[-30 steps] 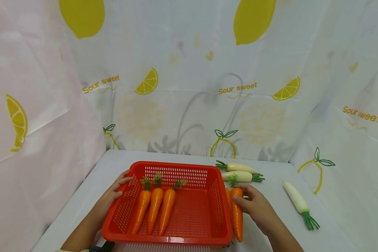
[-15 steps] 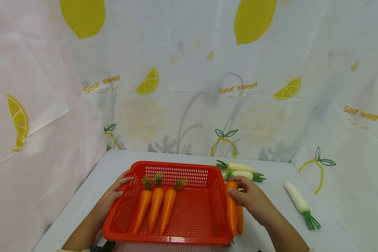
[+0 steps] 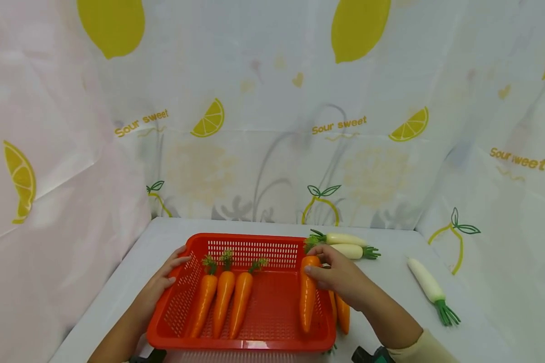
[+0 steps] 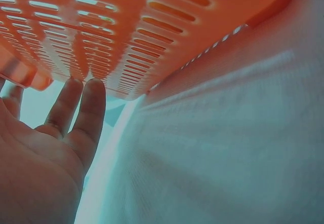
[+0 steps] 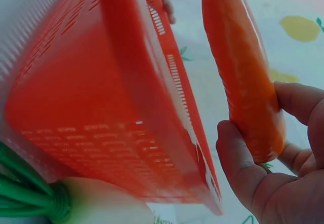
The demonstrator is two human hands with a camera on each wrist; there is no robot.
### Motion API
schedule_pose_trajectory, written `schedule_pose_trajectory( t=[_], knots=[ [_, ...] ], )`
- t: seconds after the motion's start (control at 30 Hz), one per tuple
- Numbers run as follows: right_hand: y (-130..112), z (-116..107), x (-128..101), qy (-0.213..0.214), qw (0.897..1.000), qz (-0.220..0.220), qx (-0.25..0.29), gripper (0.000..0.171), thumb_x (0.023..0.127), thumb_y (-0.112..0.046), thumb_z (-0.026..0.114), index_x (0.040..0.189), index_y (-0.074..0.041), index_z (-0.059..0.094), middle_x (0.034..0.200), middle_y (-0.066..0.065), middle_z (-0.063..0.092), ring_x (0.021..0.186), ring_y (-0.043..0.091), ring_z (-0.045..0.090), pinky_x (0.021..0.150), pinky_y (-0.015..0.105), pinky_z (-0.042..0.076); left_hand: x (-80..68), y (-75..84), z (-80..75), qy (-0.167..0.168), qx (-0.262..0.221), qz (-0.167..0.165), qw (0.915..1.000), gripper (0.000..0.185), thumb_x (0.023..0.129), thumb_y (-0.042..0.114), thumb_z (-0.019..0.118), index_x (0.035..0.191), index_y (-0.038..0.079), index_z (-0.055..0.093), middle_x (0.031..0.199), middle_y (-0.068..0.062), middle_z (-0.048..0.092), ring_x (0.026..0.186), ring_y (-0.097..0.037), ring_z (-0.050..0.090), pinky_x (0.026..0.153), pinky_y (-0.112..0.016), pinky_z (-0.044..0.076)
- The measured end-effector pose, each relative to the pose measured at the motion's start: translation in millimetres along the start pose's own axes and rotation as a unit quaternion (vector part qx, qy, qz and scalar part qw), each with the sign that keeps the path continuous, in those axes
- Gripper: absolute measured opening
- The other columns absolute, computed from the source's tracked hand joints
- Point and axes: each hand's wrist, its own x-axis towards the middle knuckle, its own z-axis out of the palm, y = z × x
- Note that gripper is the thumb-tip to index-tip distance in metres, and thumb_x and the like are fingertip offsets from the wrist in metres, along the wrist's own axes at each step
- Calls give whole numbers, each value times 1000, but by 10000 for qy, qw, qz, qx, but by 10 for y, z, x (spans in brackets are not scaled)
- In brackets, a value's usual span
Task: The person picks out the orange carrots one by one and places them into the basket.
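A red plastic basket [image 3: 279,297] stands in the middle of the table. Inside it, on its left side, lie three orange carrots [image 3: 225,297]. With fingers on both sides of the left rim, my left hand [image 3: 159,282] holds the basket; in the left wrist view, two fingertips [image 4: 92,89] touch its slotted outer wall. My right hand [image 3: 340,277] pinches another carrot [image 3: 307,297] near its leafy end, over the basket's right part. The right wrist view shows that carrot [image 5: 248,82] between thumb and fingers, apart from the rim.
More carrots [image 3: 342,312] lie against the basket's right outer side, partly hidden. Two white radishes [image 3: 347,239] with green stalks lie behind them. A third radish [image 3: 426,280] lies farther right. A printed cloth [image 3: 272,116] surrounds the white table [image 3: 390,292].
My right hand has moved left with a carrot, from beside the basket, across the rim, to above its right part. The left hand keeps its place on the rim.
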Motion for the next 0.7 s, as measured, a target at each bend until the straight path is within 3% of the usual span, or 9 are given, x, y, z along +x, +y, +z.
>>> schedule_pose_trajectory(
  t=[0.17, 0.3, 0.5, 0.7],
  knots=[
    [-68, 78, 88, -254, 9991, 43, 346, 44, 100, -24, 71, 131, -2, 50, 125, 17, 54, 98, 23, 64, 86, 36, 60, 2, 25, 15, 75, 38, -115, 9999, 56, 103, 4, 31, 159, 2, 33, 176, -6, -5, 136, 10, 41, 97, -37, 58],
    [-99, 130, 175, -464, 9963, 198, 691, 43, 102, -23, 67, 132, 0, 47, 119, 16, 56, 99, 23, 63, 87, 37, 60, 13, 24, 9, 46, 29, -4, 10000, 55, 104, 3, 30, 159, 1, 32, 176, -5, -2, 137, 5, 45, 97, -37, 59],
    [-129, 226, 264, -512, 9951, 409, 735, 42, 103, -22, 66, 133, 0, 48, 123, 17, 55, 102, 24, 63, 87, 39, 60, 6, 2, 2, -125, -89, 178, 9997, 54, 105, 5, 31, 158, 0, 31, 175, -2, -2, 139, 7, 44, 98, -36, 58],
    [-189, 372, 350, -605, 9927, 515, 906, 40, 102, -21, 67, 132, -1, 50, 126, 19, 54, 102, 26, 64, 86, 39, 61, 1, -1, 7, -123, -75, 149, 9998, 54, 103, 2, 29, 158, 0, 32, 176, -1, -1, 140, 8, 42, 99, -35, 57]
  ],
)
